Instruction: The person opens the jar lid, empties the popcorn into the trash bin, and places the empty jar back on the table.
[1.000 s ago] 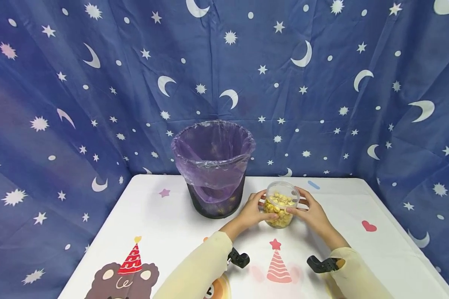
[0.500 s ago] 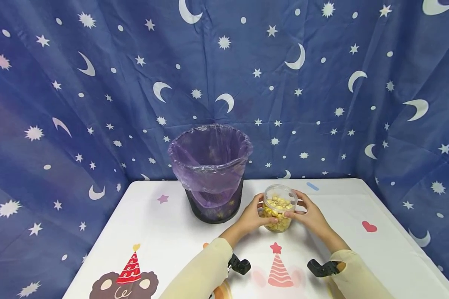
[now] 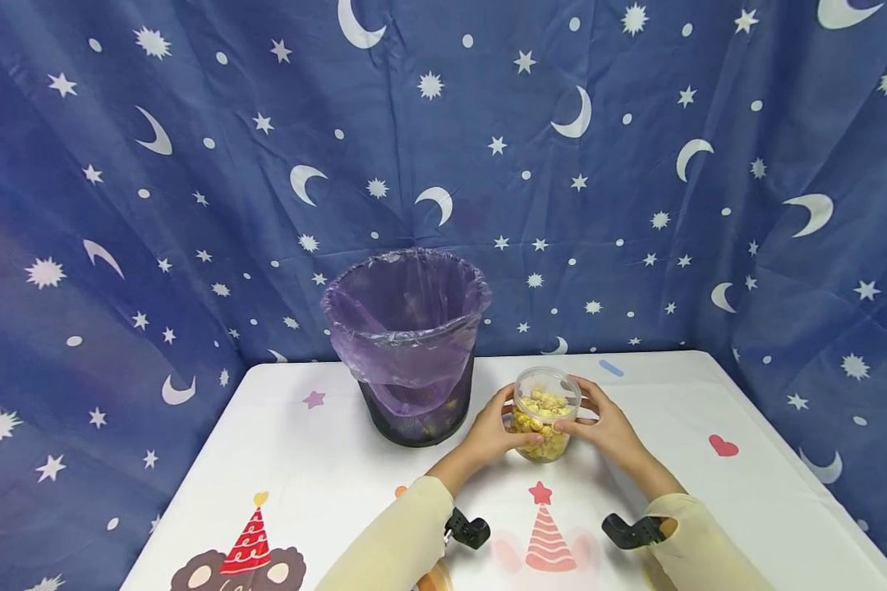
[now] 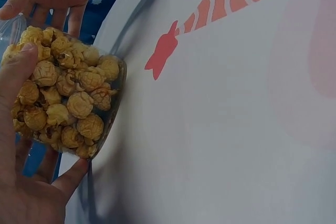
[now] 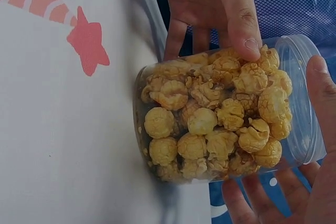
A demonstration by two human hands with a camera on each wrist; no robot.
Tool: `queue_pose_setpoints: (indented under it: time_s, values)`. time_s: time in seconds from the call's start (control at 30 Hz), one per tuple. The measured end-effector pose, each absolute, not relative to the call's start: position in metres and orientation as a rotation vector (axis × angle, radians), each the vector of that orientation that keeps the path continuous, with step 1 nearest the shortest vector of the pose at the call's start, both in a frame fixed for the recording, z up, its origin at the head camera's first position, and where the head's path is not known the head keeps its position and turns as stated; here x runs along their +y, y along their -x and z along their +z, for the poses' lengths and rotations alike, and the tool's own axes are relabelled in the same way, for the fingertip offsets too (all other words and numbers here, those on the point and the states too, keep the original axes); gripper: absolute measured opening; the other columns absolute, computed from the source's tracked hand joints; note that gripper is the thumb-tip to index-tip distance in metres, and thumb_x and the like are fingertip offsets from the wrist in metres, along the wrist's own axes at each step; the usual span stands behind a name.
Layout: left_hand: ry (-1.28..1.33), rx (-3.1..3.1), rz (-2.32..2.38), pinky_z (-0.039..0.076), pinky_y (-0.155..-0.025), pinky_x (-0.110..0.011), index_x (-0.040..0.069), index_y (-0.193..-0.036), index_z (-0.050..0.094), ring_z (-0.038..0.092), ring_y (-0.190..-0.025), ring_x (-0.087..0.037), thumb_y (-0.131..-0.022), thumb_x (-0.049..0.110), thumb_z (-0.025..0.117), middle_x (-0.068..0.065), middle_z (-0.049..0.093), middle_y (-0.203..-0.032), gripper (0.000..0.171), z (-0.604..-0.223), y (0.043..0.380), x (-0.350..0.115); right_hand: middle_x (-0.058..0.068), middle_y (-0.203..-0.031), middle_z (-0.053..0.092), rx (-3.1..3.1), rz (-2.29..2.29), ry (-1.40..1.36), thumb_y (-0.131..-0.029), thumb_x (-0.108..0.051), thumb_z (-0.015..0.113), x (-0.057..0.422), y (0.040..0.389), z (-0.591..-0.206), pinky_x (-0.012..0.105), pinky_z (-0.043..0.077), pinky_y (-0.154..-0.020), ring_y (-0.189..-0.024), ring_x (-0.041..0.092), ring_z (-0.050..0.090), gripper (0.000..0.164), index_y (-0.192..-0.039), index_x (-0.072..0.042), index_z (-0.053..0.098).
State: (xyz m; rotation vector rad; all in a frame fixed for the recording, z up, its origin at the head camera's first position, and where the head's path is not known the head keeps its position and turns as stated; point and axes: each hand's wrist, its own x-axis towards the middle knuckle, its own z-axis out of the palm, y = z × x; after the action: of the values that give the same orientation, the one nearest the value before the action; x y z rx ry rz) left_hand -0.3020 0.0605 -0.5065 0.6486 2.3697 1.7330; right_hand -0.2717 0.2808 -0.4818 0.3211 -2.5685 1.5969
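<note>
A clear plastic jar (image 3: 538, 447) partly filled with yellow popcorn (image 5: 205, 114) stands upright on the table. My left hand (image 3: 490, 428) holds it from the left, thumb across the front. From the right, my right hand (image 3: 612, 428) grips the upper part, its thumb near the rim (image 5: 300, 98). In both wrist views, fingers of each hand curve behind the jar. Whether a clear lid covers the top, I cannot tell.
Left of the jar stands a black mesh bin (image 3: 417, 423) lined with a purple bag (image 3: 406, 353). A white printed tablecloth (image 3: 658, 476) covers the table. Behind it hangs a blue star-and-moon curtain (image 3: 488, 205). A black wrist device (image 3: 631, 532) is on each forearm.
The head view has shifted slightly, so the scene sits a little lower and further left. Both hands keep their hold on the jar, which stays on the table.
</note>
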Motion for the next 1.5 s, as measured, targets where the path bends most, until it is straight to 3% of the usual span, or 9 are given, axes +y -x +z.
queue_pose_setpoints:
  time_s: [0.2, 0.47, 1.2, 1.5]
  values:
    - [-0.631, 2.362, 1.734, 0.05, -0.103, -0.039, 0.013, -0.152, 0.033, 0.047, -0.132, -0.035, -0.078, 0.021, 0.085, -0.011, 0.044, -0.149, 0.091, -0.513, 0.294, 0.056, 0.023, -0.146, 0.045, -2.575, 1.619, -0.283, -0.082, -0.02, 0.081, 0.277, 0.264, -0.485, 0.044, 0.053, -0.099, -0.129, 0.044, 0.048, 0.086, -0.152, -0.009, 0.032]
    - [-0.635, 2.347, 1.755, 0.052, -0.1, -0.033, 0.014, -0.151, 0.034, 0.047, -0.131, -0.034, -0.077, 0.02, 0.086, -0.01, 0.044, -0.148, 0.091, -0.509, 0.298, 0.053, 0.022, -0.145, 0.045, -2.61, 1.599, -0.259, -0.08, -0.025, 0.083, 0.275, 0.267, -0.48, 0.049, 0.053, -0.098, -0.127, 0.043, 0.05, 0.088, -0.152, -0.014, 0.033]
    - [-0.649, 2.352, 1.803, 0.053, -0.099, -0.037, 0.011, -0.149, 0.037, 0.049, -0.129, -0.037, -0.075, 0.015, 0.087, -0.013, 0.046, -0.146, 0.089, -0.511, 0.291, 0.048, 0.022, -0.142, 0.049, -2.607, 1.597, -0.25, -0.079, -0.023, 0.084, 0.269, 0.261, -0.481, 0.041, 0.055, -0.096, -0.126, 0.042, 0.051, 0.085, -0.149, -0.016, 0.038]
    - [-0.663, 2.341, 1.799, 0.053, -0.098, -0.032, 0.01, -0.149, 0.036, 0.049, -0.129, -0.036, -0.075, 0.018, 0.087, -0.013, 0.046, -0.146, 0.091, -0.512, 0.292, 0.048, 0.022, -0.142, 0.049, -2.594, 1.598, -0.263, -0.078, -0.022, 0.084, 0.27, 0.262, -0.482, 0.039, 0.056, -0.095, -0.125, 0.041, 0.053, 0.086, -0.15, -0.016, 0.037]
